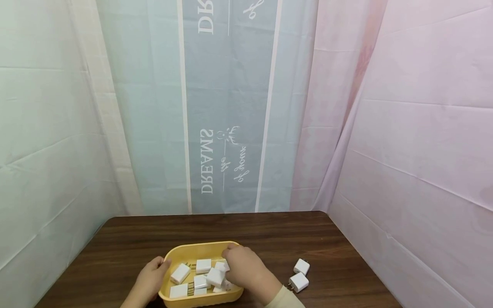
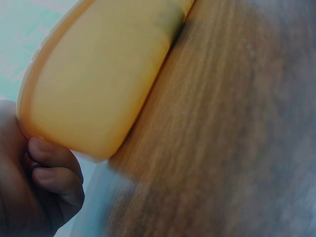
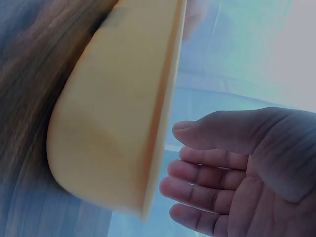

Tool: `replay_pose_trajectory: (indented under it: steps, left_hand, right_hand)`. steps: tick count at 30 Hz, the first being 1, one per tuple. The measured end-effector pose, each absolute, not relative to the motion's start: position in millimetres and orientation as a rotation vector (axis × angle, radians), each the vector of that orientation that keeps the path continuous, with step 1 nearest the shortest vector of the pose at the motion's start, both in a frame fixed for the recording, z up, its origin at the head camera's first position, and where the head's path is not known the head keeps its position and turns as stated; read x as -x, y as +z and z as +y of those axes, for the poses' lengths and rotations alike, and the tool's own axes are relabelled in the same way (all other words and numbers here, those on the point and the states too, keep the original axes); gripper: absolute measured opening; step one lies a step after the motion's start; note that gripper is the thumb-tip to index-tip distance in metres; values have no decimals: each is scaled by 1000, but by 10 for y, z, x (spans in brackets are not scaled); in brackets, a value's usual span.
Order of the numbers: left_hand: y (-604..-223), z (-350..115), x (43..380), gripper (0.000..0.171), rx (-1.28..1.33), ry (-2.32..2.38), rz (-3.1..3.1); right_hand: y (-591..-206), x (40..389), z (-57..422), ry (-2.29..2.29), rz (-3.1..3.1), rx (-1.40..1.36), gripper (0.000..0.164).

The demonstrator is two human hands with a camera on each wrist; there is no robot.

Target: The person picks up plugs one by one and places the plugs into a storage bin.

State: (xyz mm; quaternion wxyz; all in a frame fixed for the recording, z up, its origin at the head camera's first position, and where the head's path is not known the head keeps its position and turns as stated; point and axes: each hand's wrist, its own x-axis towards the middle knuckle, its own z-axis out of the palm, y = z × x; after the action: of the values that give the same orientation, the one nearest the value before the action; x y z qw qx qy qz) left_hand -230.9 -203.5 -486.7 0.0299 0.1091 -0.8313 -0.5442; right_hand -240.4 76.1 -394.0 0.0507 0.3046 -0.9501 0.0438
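Observation:
A yellow plastic basket [image 1: 204, 249] stands on the table with several white charger plugs [image 1: 180, 273] inside, their metal prongs pointing various ways. My left hand [image 1: 151, 278] grips the basket's left end, thumb at the rim and fingers curled beneath it in the left wrist view. Over the right end is my right hand [image 1: 246, 267], covering part of the rim and some plugs in the head view. The right wrist view shows that hand's palm and loosely bent fingers [image 3: 197, 195] beside the basket's rim, with nothing held.
Two more white charger plugs, one farther back [image 1: 302, 267] and one nearer [image 1: 298, 282], lie close together on the dark wood table [image 1: 331, 256] right of the basket. Printed curtains [image 1: 231, 107] hang behind the table, and pale sheets flank both sides.

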Motion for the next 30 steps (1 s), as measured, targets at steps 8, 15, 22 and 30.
replay_pose_trajectory:
  steps: [8,15,22,30]
  left_hand:
    - [-4848,-2027,2319,29,-330,-1668,-2562]
    - [-4843,-2037,2312,29,-337,-1668,-2576]
    - [-4873,-2073,2311,30,-351,-1675,-2572]
    - [-4875,-2061,2321,30,-339,-1683,-2580]
  right_hand:
    - [-3876,2433,958,227,-2886,-878,23]
    - [-3873,2467,1137,282,-2883,-799,22]
    - [-3999,2563,1364,209,-2833,-696,23]
    - [-4132,2619,1673,167,-2860,-503,29]
